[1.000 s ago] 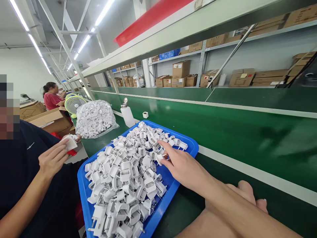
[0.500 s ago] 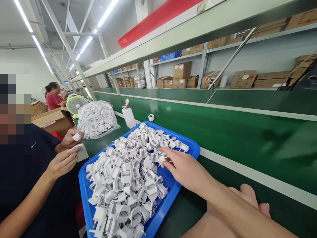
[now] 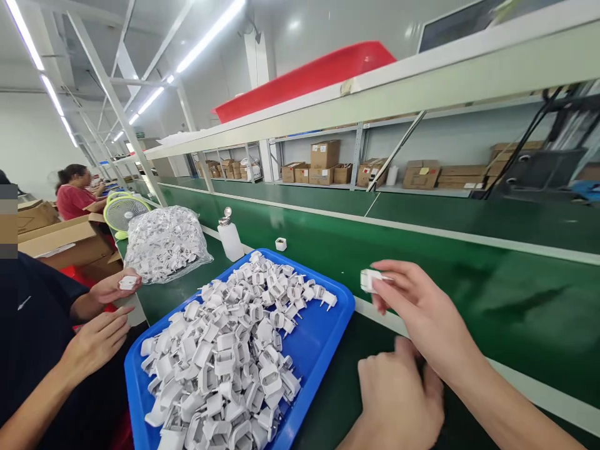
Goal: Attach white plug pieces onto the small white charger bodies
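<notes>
My right hand (image 3: 424, 309) pinches a white plug piece (image 3: 368, 280) right of the blue tray (image 3: 323, 340); my left hand (image 3: 398, 400) rests near, its grip hidden.

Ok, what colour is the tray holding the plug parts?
Blue tray, clearest in the head view.

One small white plug adapter (image 3: 368, 280), blurred, is held pinched at fingertips above the green belt, just right of the blue tray (image 3: 323, 350). Many like white adapters (image 3: 229, 362) are heaped, jumbled, in that tray.
</notes>
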`<action>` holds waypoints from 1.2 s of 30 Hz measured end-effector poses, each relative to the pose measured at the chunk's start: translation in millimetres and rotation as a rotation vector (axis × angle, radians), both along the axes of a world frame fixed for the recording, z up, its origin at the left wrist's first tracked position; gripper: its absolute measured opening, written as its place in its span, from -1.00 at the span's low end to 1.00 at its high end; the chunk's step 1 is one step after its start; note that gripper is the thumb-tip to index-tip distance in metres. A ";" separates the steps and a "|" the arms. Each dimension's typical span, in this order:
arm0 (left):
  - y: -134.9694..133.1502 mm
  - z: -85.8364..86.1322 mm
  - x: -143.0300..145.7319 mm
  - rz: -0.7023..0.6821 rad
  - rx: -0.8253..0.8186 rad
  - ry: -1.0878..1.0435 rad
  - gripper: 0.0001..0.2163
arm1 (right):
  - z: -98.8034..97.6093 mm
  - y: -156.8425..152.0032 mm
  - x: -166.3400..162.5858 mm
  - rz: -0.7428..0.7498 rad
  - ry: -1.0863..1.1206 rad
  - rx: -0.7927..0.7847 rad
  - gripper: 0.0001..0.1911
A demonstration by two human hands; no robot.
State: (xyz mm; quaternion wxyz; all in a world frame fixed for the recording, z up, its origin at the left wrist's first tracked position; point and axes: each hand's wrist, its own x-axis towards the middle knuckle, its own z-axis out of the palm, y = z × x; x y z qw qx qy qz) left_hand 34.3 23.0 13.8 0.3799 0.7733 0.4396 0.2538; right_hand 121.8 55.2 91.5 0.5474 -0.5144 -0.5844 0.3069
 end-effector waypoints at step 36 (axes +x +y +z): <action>11.8 5.1 3.0 0.384 -0.194 -0.140 -0.71 | -68.6 110.4 37.5 -0.147 -0.250 -0.040 -0.74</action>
